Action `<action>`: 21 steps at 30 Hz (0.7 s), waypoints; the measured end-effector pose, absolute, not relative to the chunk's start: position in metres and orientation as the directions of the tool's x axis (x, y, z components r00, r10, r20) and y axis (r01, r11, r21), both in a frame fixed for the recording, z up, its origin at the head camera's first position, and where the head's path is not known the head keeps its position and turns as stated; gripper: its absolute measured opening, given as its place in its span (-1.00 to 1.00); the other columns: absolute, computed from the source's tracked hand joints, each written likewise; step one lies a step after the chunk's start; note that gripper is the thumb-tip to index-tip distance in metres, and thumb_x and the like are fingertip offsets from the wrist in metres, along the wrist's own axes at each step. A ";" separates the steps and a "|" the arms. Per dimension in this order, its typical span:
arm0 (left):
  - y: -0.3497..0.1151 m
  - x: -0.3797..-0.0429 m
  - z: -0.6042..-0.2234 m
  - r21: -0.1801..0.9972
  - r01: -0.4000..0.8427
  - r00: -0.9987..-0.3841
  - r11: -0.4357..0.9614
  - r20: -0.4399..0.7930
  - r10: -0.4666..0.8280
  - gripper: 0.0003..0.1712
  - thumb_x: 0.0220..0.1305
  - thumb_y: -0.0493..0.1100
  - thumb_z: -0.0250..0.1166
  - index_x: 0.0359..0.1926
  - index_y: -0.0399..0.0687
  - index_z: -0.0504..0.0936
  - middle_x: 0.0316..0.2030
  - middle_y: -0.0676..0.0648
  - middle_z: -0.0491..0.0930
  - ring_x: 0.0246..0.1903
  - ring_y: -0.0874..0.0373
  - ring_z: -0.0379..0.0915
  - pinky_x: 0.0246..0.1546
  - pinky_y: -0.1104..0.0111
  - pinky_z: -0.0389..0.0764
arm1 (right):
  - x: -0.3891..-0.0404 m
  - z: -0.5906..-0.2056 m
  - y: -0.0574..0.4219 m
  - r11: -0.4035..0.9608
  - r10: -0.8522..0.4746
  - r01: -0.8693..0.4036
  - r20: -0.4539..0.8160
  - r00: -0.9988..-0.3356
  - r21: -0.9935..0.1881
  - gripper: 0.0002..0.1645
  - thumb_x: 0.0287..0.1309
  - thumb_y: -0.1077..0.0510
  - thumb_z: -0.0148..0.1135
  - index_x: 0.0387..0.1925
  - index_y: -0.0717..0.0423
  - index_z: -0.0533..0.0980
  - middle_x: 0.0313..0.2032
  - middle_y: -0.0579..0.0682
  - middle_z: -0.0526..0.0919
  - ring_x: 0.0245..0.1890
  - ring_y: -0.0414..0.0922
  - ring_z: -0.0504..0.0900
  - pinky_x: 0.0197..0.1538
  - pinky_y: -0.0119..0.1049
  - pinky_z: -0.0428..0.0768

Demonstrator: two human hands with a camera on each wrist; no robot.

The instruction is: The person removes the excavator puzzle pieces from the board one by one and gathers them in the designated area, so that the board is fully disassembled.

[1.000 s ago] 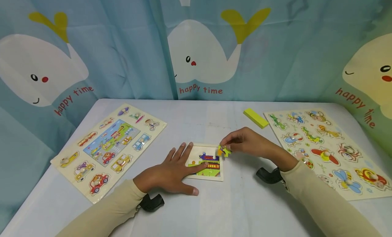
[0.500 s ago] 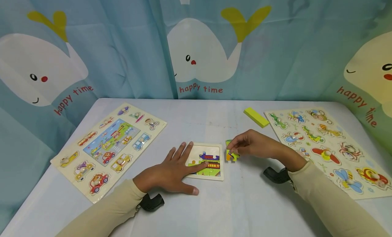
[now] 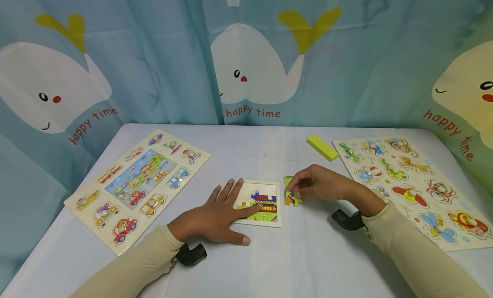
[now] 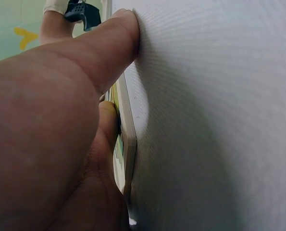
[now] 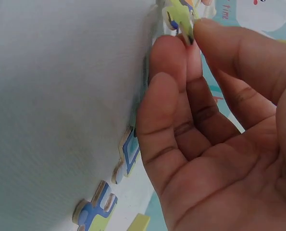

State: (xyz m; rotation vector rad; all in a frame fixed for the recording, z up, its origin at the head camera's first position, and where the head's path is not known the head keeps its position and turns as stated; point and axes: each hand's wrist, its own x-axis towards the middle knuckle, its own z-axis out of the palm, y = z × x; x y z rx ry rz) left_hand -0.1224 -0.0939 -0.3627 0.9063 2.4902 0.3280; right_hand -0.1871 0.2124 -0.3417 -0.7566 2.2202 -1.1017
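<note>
My left hand (image 3: pixel 215 216) lies flat with spread, straight fingers across the left side of a small wooden jigsaw tray (image 3: pixel 279 204). Its index finger and thumb point right, the thumb on the tablecloth. Joined jigsaw pieces with a purple and red vehicle picture (image 3: pixel 265 198) fill part of the tray; bare wood shows at the upper left. Just right of the tray, my right hand (image 3: pixel 316 182) pinches a yellow-green jigsaw piece (image 5: pixel 181 17) between thumb and fingers. Another green piece (image 3: pixel 287 180) peeks out beside these fingers. Loose blue-edged pieces (image 5: pixel 97 204) lie past the hand in the right wrist view.
A vehicle knob-puzzle board (image 3: pixel 92 221) lies at the left, an insect knob-puzzle board (image 3: pixel 420 204) at the right. Near the latter's upper corner rests a yellow block (image 3: pixel 322 148). Behind the table hangs a blue whale curtain (image 3: pixel 169 75).
My right hand has moved right with the pinched piece, from the tray's right edge to the loose green piece. Lately the piece has turned slightly. The left hand has stayed put.
</note>
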 end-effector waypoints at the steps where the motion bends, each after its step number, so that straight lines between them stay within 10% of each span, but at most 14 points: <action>1: -0.094 -0.122 -0.363 0.370 0.544 -0.673 0.753 -0.344 0.655 -0.10 0.17 0.43 0.20 0.48 0.54 0.07 0.50 -0.17 -0.56 0.44 -0.09 -0.74 0.34 -0.09 -0.43 | -0.187 -0.341 0.213 0.514 -0.682 -0.248 -0.216 -0.699 -0.821 -0.83 0.17 0.38 0.27 -0.18 0.28 0.63 -0.30 0.02 0.65 -0.27 -0.04 0.55 -0.20 -0.34 0.56; 21: -0.085 -0.123 -0.359 0.422 0.578 -0.685 0.699 -0.215 0.696 -0.12 0.19 0.42 0.19 0.48 0.41 0.16 0.51 -0.22 -0.39 0.43 -0.18 -0.73 0.25 -0.25 -0.49 | -0.193 -0.342 0.189 0.468 -0.684 -0.330 -0.100 -0.722 -0.820 -0.81 0.27 0.34 0.21 -0.10 0.28 0.61 -0.12 0.09 0.66 -0.19 -0.06 0.57 -0.04 -0.30 0.56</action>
